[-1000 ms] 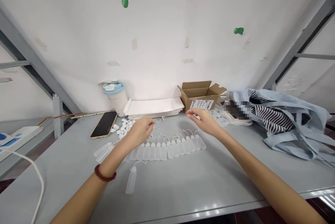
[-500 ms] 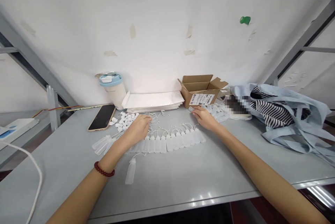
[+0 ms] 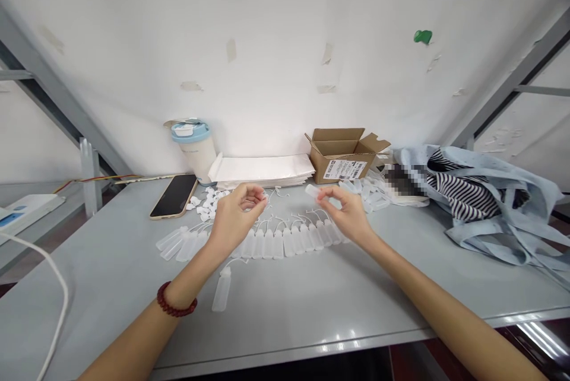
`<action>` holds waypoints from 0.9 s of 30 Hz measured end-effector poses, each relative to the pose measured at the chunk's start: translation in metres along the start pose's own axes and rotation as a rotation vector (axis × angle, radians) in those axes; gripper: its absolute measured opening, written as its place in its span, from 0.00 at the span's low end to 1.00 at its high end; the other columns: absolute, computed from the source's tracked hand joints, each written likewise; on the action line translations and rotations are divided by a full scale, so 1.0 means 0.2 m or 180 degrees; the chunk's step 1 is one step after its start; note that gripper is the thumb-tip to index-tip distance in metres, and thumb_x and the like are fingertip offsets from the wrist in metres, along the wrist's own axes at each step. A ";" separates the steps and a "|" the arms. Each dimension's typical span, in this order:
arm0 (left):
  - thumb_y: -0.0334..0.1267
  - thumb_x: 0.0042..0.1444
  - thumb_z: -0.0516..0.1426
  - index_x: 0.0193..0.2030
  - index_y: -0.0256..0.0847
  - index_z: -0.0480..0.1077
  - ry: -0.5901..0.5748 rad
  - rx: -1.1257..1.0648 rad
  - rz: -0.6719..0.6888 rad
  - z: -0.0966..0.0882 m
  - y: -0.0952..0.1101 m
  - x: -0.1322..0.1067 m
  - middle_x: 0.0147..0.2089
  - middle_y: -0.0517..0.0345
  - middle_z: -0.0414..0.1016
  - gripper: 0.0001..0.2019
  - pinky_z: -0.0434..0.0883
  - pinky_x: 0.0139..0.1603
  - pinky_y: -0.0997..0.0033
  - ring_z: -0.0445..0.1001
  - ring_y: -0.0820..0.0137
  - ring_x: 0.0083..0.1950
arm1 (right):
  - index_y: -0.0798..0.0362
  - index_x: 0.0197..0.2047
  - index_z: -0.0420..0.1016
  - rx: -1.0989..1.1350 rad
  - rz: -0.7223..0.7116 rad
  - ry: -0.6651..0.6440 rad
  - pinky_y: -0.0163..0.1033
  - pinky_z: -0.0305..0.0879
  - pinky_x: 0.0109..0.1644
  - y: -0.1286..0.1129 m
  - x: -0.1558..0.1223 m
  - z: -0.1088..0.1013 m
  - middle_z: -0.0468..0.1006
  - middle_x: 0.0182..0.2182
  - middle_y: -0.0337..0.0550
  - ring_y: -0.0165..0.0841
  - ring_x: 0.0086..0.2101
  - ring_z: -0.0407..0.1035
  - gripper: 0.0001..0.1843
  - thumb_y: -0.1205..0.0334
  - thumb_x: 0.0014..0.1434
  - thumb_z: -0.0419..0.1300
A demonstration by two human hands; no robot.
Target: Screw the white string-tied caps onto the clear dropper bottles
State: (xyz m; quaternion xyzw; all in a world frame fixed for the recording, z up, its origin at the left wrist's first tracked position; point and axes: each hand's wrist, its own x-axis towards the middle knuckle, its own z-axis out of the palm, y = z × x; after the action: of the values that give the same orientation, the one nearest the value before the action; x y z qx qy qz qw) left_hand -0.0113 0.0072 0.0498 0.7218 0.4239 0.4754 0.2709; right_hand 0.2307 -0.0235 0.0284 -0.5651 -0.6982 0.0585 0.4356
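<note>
1. In the head camera's view, a person's right hand (image 3: 350,212) pinches a small translucent plastic piece (image 3: 312,191) over the grey metal counter (image 3: 294,310), the fingers closed narrowly on one end. With so little of it gripped, the smooth piece could slip or twist.

2. Opposite, the left hand (image 3: 238,215) is curled, its fingertips drawn nearly together; whether anything sits between them cannot be told. Anything as fine as a cord could drop from there unnoticed.

3. Near both hands, a row of frosted plastic tubes with thin white cords (image 3: 269,244) lies side by side. A low wrist could skew the line or catch a loop.

4. By the left hand, loose white cords (image 3: 276,192) curl near a heap of small white plastic pieces (image 3: 205,209). Overlapping strands may tangle; a brush of the knuckles might scatter the heap.

5. A lone frosted tube (image 3: 221,291) lies in front of the row, near the left forearm and its red-brown beaded bracelet (image 3: 177,311). A careless sweep could knock it askew.

6. Beside the right hand, loose clear plastic pieces (image 3: 376,198) overlap before an open brown cardboard box (image 3: 319,166). Disturbed, they may slide apart.
</note>
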 end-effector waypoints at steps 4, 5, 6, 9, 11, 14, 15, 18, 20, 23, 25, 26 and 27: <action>0.39 0.49 0.62 0.36 0.38 0.73 -0.0104 -0.0611 -0.0418 0.04 0.05 -0.04 0.34 0.56 0.77 0.09 0.77 0.40 0.68 0.77 0.68 0.35 | 0.51 0.40 0.65 0.1544 0.0376 -0.0477 0.41 0.71 0.38 -0.21 -0.10 0.03 0.77 0.35 0.43 0.36 0.35 0.76 0.09 0.58 0.58 0.58; 0.39 0.49 0.62 0.34 0.38 0.74 -0.0140 -0.0647 -0.0437 0.05 0.06 -0.05 0.34 0.56 0.77 0.08 0.77 0.40 0.68 0.77 0.68 0.35 | 0.51 0.41 0.65 0.1709 0.0386 -0.0588 0.41 0.71 0.39 -0.25 -0.11 0.03 0.77 0.36 0.43 0.35 0.34 0.76 0.10 0.58 0.58 0.59; 0.39 0.49 0.62 0.33 0.38 0.74 -0.0153 -0.0671 -0.0431 0.05 0.07 -0.05 0.33 0.56 0.78 0.07 0.77 0.40 0.68 0.77 0.68 0.35 | 0.51 0.42 0.66 0.1706 0.0328 -0.0626 0.41 0.70 0.39 -0.27 -0.12 0.03 0.77 0.37 0.43 0.35 0.34 0.75 0.10 0.59 0.58 0.59; 0.38 0.49 0.63 0.33 0.39 0.75 -0.0089 -0.0744 -0.0367 0.05 0.08 -0.07 0.33 0.57 0.78 0.06 0.77 0.40 0.68 0.77 0.68 0.35 | 0.51 0.42 0.71 0.1256 -0.0083 -0.0512 0.41 0.69 0.39 -0.28 -0.13 0.01 0.77 0.34 0.43 0.34 0.33 0.72 0.08 0.61 0.58 0.60; 0.37 0.50 0.63 0.32 0.40 0.75 -0.0067 -0.0793 -0.0321 0.05 0.09 -0.08 0.33 0.57 0.78 0.05 0.78 0.39 0.69 0.77 0.68 0.35 | 0.51 0.40 0.74 0.1052 -0.0316 -0.0498 0.40 0.67 0.37 -0.27 -0.12 0.00 0.75 0.30 0.41 0.33 0.30 0.70 0.06 0.62 0.57 0.62; 0.36 0.51 0.63 0.32 0.40 0.75 -0.0140 -0.0881 -0.0220 0.06 0.11 -0.10 0.33 0.57 0.77 0.03 0.78 0.37 0.69 0.77 0.68 0.35 | 0.50 0.39 0.76 0.1102 -0.0371 -0.0553 0.40 0.67 0.36 -0.24 -0.11 0.00 0.73 0.28 0.39 0.33 0.30 0.69 0.07 0.61 0.55 0.64; 0.35 0.51 0.63 0.32 0.40 0.75 -0.0179 -0.0908 -0.0171 0.07 0.11 -0.10 0.34 0.57 0.77 0.03 0.78 0.38 0.70 0.77 0.69 0.36 | 0.49 0.40 0.77 0.1162 -0.0355 -0.0556 0.40 0.67 0.37 -0.24 -0.11 0.00 0.73 0.30 0.40 0.33 0.32 0.69 0.08 0.61 0.55 0.64; 0.33 0.53 0.61 0.33 0.40 0.76 -0.0278 -0.0979 0.0032 0.08 0.13 -0.14 0.35 0.57 0.77 0.02 0.78 0.41 0.70 0.76 0.70 0.38 | 0.48 0.44 0.76 0.1357 -0.0298 -0.0726 0.43 0.68 0.46 -0.24 -0.12 0.02 0.75 0.41 0.44 0.36 0.41 0.71 0.10 0.61 0.57 0.63; 0.31 0.54 0.61 0.34 0.40 0.76 -0.0313 -0.0986 0.0197 0.09 0.14 -0.15 0.36 0.57 0.77 0.02 0.78 0.42 0.70 0.76 0.70 0.40 | 0.48 0.46 0.74 0.1363 -0.0238 -0.0883 0.43 0.67 0.48 -0.24 -0.13 0.02 0.76 0.43 0.43 0.36 0.43 0.71 0.10 0.61 0.60 0.60; 0.30 0.54 0.60 0.35 0.40 0.76 -0.0286 -0.0883 0.0448 0.10 0.15 -0.17 0.37 0.56 0.77 0.04 0.77 0.42 0.71 0.75 0.69 0.41 | 0.49 0.46 0.72 0.1137 -0.0326 -0.0985 0.42 0.66 0.45 -0.24 -0.14 0.02 0.76 0.40 0.43 0.36 0.41 0.69 0.08 0.60 0.64 0.55; 0.29 0.55 0.60 0.35 0.40 0.76 -0.0229 -0.0792 0.0545 0.11 0.15 -0.17 0.38 0.55 0.77 0.04 0.77 0.41 0.71 0.75 0.70 0.41 | 0.51 0.45 0.70 0.0907 -0.0559 -0.1024 0.42 0.66 0.42 -0.25 -0.14 0.02 0.75 0.37 0.44 0.36 0.38 0.67 0.09 0.61 0.66 0.51; 0.29 0.55 0.60 0.35 0.41 0.76 -0.0206 -0.0763 0.0565 0.11 0.15 -0.18 0.39 0.55 0.76 0.04 0.77 0.41 0.71 0.75 0.70 0.41 | 0.51 0.45 0.69 0.0786 -0.0699 -0.1026 0.42 0.65 0.41 -0.25 -0.14 0.02 0.74 0.35 0.44 0.36 0.37 0.65 0.09 0.61 0.67 0.49; 0.30 0.55 0.60 0.35 0.41 0.76 -0.0192 -0.0739 0.0568 0.11 0.15 -0.18 0.39 0.55 0.76 0.04 0.77 0.40 0.71 0.75 0.70 0.41 | 0.52 0.45 0.69 0.0676 -0.0827 -0.1018 0.42 0.65 0.40 -0.25 -0.14 0.02 0.73 0.34 0.44 0.36 0.36 0.64 0.10 0.61 0.68 0.48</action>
State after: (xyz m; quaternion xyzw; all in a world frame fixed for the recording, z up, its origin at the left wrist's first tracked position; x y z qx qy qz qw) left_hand 0.0128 -0.0387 0.0495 0.7344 0.2918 0.5215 0.3218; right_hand 0.1908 -0.0632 0.0385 -0.4050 -0.8152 0.1638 0.3803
